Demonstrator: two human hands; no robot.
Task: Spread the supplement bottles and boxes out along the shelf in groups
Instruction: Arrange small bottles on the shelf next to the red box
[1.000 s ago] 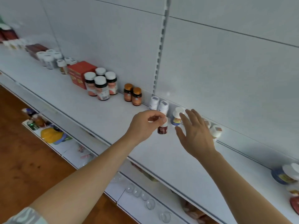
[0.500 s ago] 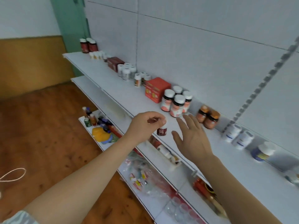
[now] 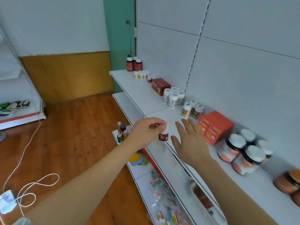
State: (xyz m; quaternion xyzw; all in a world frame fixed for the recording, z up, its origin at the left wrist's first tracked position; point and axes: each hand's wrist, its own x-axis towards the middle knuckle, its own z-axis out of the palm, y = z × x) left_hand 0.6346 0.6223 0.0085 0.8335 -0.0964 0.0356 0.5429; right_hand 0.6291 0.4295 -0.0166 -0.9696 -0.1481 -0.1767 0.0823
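My left hand (image 3: 146,132) pinches a small white bottle with a dark red label (image 3: 163,136) by its cap, held just above the front edge of the white shelf (image 3: 141,98). Beside it my right hand (image 3: 190,142) hovers over the shelf with its fingers straight and spread, holding nothing. Groups stand along the shelf's back: dark red bottles (image 3: 134,64) at the far end, small yellow-labelled bottles (image 3: 140,74), a dark red box (image 3: 160,86), white bottles (image 3: 173,96), three green-labelled bottles (image 3: 193,109), an orange-red box (image 3: 215,127), white-capped dark jars (image 3: 245,151) and amber bottles (image 3: 289,182).
Lower shelves (image 3: 165,189) hold packets, small drink bottles (image 3: 122,131) and a yellow item. A white cable (image 3: 32,182) loops over the wooden floor at the left. Another white shelf unit (image 3: 21,111) stands at the far left, and a green door frame (image 3: 120,46) behind the shelf's end.
The view has swung left along the shelf, bringing its far end and the floor into sight. Both hands have travelled left with it, my left still pinching the small bottle.
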